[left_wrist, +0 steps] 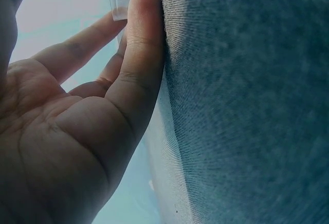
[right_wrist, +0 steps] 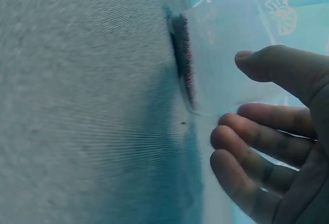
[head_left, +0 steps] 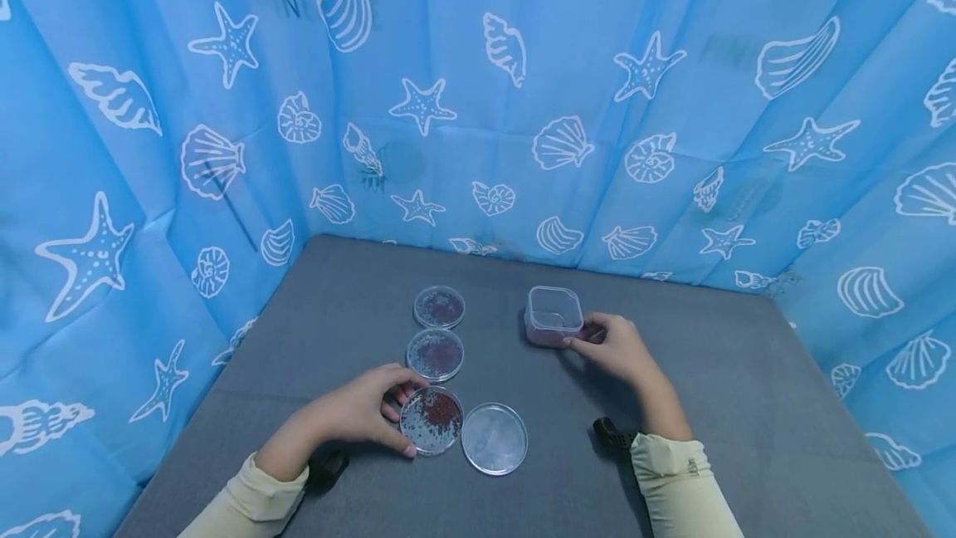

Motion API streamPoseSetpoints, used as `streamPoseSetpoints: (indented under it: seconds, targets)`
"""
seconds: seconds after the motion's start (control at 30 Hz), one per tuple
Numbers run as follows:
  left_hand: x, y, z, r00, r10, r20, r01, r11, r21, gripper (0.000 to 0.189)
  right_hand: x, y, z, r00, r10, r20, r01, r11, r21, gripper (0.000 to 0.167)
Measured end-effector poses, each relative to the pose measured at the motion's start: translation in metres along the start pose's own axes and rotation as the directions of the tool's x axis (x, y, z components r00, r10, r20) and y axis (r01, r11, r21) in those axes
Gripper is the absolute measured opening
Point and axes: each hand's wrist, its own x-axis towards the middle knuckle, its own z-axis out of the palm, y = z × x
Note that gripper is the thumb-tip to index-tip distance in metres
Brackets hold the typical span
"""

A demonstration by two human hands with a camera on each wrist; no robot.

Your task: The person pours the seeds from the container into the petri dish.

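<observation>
My left hand point(head_left: 366, 407) holds a clear petri dish point(head_left: 431, 422) by its rim, thumb at the near edge and fingers at the far side. Reddish-brown granules are scattered in it, densest at upper right. In the left wrist view the thumb point(left_wrist: 141, 44) lies low along the tablecloth, against the dish's edge point(left_wrist: 119, 3). My right hand point(head_left: 616, 347) is at the right front corner of a square clear plastic container point(head_left: 554, 314), thumb over its front wall and fingers at its side. A layer of dark reddish granules point(right_wrist: 186, 62) covers the container's bottom, which stands on the table.
Two more petri dishes with granules, a middle one point(head_left: 436, 355) and a far one point(head_left: 439, 307), line up behind the held dish. A clear, round, shallow dish or lid point(head_left: 495, 438) lies to its right. Grey cloth covers the table point(head_left: 717, 372). A blue shell-print curtain point(head_left: 478, 106) surrounds it.
</observation>
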Motion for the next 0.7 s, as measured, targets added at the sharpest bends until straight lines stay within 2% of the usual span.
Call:
streamPoseSetpoints:
  seconds: [0.13, 0.3, 0.43, 0.6, 0.7]
  targets:
    - [0.0, 0.001, 0.0, 1.0, 0.003, 0.0, -0.003, 1.0, -0.002, 0.083, -0.005, -0.011, -0.006, 0.992, 0.01, 0.126, -0.001, 0.998, -0.068, 0.027]
    - [-0.001, 0.001, 0.0, 1.0, -0.001, 0.003, 0.001, 1.0, -0.006, 0.082, -0.01, -0.03, -0.008, 0.957, -0.063, 0.284, 0.081, 0.995, -0.052, 0.032]
    - [-0.001, 0.002, 0.0, 1.0, 0.0, 0.003, 0.0, 1.0, -0.01, 0.082, -0.015, -0.047, -0.005, 0.92, -0.109, 0.376, 0.134, 0.99, -0.041, 0.042]
    - [-0.001, 0.003, 0.0, 1.0, -0.003, 0.001, 0.003, 1.0, -0.007, 0.082, -0.022, -0.069, 0.001, 0.881, -0.107, 0.461, 0.154, 0.986, -0.066, 0.047]
    - [-0.001, 0.004, 0.0, 1.0, -0.008, 0.0, 0.008, 1.0, -0.003, 0.082, -0.027, -0.081, 0.006, 0.866, -0.093, 0.491, 0.145, 0.987, -0.068, 0.052]
